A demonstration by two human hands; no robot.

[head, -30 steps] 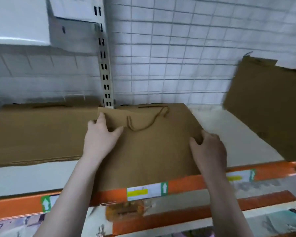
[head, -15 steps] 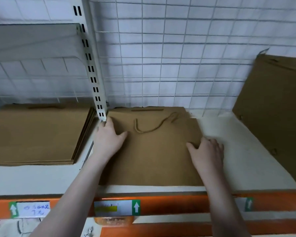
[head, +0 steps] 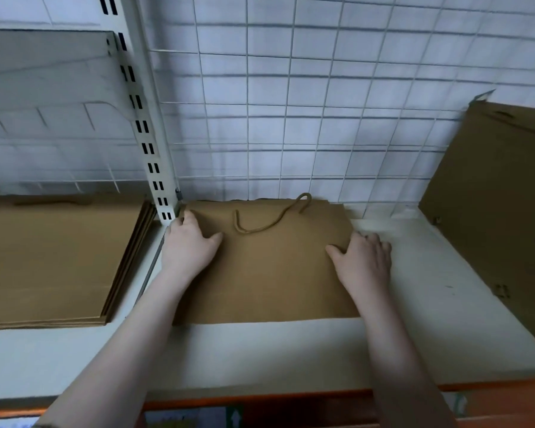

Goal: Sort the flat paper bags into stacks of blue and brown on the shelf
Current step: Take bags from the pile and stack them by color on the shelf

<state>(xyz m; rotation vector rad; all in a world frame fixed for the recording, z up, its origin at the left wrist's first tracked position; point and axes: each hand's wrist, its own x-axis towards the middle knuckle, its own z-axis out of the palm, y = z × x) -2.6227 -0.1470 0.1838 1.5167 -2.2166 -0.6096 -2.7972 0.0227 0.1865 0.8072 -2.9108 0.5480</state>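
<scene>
We're looking down at a white shelf (head: 414, 273), and in the centre of the frame lies a flat brown paper bag (head: 275, 273) with its twisted cord handle (head: 269, 219) flopped across its upper part. The bag lies atop others like it; staggered brown edges peek out at its upper right corner, up against the white wire grid (head: 291, 118) at the back.

Both hands are on it. The left hand (head: 189, 245) lies flat at the bag's upper left corner, fingers straight and together, thumb spread toward the middle, pressing down rather than gripping. The fingertips nearly reach the slotted white upright (head: 149, 143). The right hand (head: 363, 261) rests over the bag's right edge, thumb on the paper, fingers relaxed and reaching onto the bare shelf; nothing held there either.

Over at the left of the frame sits a second stack of brown bags (head: 53, 261), layered edges showing along its right side, apart from our bag, with the upright between them. At the far right, a brown cardboard sheet (head: 501, 211) leans tilted. Along the bottom edge runs the orange shelf front (head: 491, 400).
</scene>
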